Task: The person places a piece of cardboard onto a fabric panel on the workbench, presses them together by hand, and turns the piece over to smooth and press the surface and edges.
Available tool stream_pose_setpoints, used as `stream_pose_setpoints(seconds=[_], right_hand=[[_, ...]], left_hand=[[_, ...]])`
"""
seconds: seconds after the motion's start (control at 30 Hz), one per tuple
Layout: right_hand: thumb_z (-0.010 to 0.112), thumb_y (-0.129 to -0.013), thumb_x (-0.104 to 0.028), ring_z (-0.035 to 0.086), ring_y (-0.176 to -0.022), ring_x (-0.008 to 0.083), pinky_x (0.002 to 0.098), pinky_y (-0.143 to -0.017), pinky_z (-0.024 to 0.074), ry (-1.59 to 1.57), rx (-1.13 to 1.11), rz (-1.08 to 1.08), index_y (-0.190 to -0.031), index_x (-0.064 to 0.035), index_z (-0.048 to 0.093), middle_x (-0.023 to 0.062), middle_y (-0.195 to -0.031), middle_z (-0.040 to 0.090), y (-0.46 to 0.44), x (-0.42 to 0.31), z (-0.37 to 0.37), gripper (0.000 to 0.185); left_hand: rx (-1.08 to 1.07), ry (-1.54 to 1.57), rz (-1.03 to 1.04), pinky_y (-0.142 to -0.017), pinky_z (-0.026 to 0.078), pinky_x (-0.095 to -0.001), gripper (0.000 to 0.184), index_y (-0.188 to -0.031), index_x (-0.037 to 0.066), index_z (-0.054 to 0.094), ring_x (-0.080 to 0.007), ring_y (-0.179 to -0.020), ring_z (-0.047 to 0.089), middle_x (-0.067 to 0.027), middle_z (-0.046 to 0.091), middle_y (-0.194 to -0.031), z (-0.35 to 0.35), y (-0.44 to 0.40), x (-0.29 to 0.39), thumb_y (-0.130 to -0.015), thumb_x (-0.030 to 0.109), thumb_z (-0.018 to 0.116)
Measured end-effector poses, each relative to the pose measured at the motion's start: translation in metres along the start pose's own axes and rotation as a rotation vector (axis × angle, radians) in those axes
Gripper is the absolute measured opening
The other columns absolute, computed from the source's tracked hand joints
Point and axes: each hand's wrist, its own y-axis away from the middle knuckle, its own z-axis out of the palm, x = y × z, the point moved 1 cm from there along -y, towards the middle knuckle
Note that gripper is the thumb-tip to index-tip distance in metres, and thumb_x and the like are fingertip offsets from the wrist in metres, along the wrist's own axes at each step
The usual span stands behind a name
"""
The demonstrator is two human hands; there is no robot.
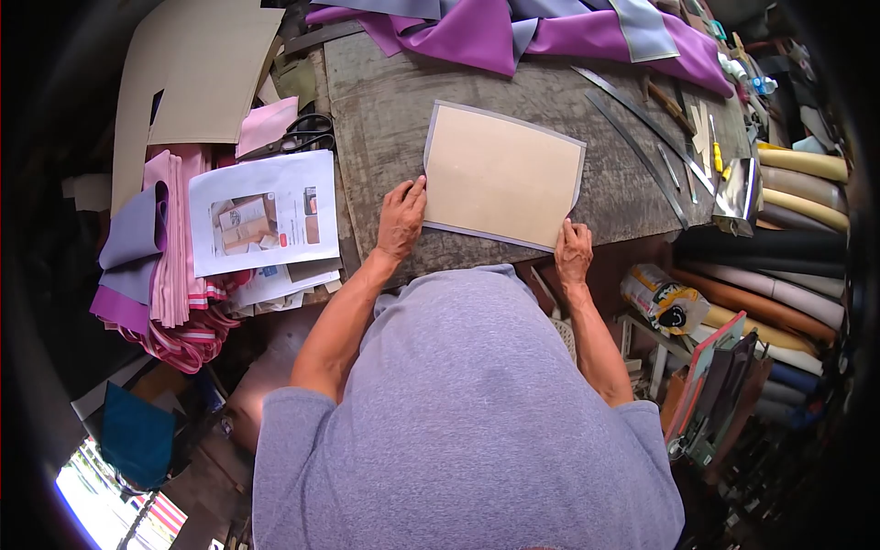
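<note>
A tan rectangular sheet of board with a narrow grey border lies on the worn wooden table in front of me. My left hand grips its left edge near the lower corner, with the fingertips bent against the border. At the lower right corner, my right hand pinches the edge between thumb and fingers. What lies under the sheet is hidden.
Purple and grey material is heaped along the far edge. Metal rulers and a yellow-handled screwdriver lie right. Black scissors, a printed page and pink strips are left. Rolls are stacked beyond the table's right side.
</note>
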Motion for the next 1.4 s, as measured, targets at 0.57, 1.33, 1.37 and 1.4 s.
stream_pose_setpoints(seconds=[0.57,1.33,1.37,1.4], right_hand=[[0.060,-0.094,-0.008,0.059,-0.086,0.0323,0.0432,-0.075,0.0506,0.018,-0.007,-0.041,-0.106,-0.0019,0.067,0.0126,-0.092,0.059,-0.0019,-0.0002,0.0009,0.015],[0.061,-0.093,-0.008,0.060,-0.087,0.0313,0.0424,-0.076,0.0513,0.057,-0.021,-0.047,-0.112,-0.0024,0.066,0.0125,-0.093,0.060,0.0004,0.0045,0.0064,0.020],[0.061,-0.093,-0.008,0.060,-0.087,0.0313,0.0424,-0.076,0.0512,0.059,-0.020,-0.047,-0.112,-0.0025,0.066,0.0124,-0.093,0.060,0.0004,0.0045,0.0063,0.020],[0.062,-0.093,-0.008,0.060,-0.088,0.0312,0.0424,-0.077,0.0512,0.060,-0.019,-0.047,-0.112,-0.0025,0.066,0.0124,-0.093,0.060,0.0005,0.0041,0.0061,0.020]], left_hand=[[0.028,-0.011,0.004,-0.103,0.043,-0.0405,0.037,-0.120,-0.001,0.062,-0.0291,-0.124,0.052,-0.0097,0.057,-0.141,-0.0011,-0.0001,0.0011,-0.084,0.005,0.058],[0.036,-0.007,0.014,-0.104,0.042,-0.0414,0.034,-0.117,-0.001,0.063,-0.0307,-0.126,0.051,-0.0115,0.055,-0.143,0.0005,0.0011,0.0006,-0.083,0.004,0.059],[0.034,-0.005,0.015,-0.104,0.042,-0.0414,0.034,-0.117,-0.001,0.063,-0.0307,-0.126,0.051,-0.0116,0.055,-0.143,0.0001,0.0009,0.0005,-0.083,0.004,0.059],[0.032,-0.003,0.016,-0.104,0.042,-0.0415,0.033,-0.116,-0.001,0.063,-0.0308,-0.126,0.051,-0.0117,0.055,-0.143,-0.0005,0.0009,0.0001,-0.084,0.004,0.059]])
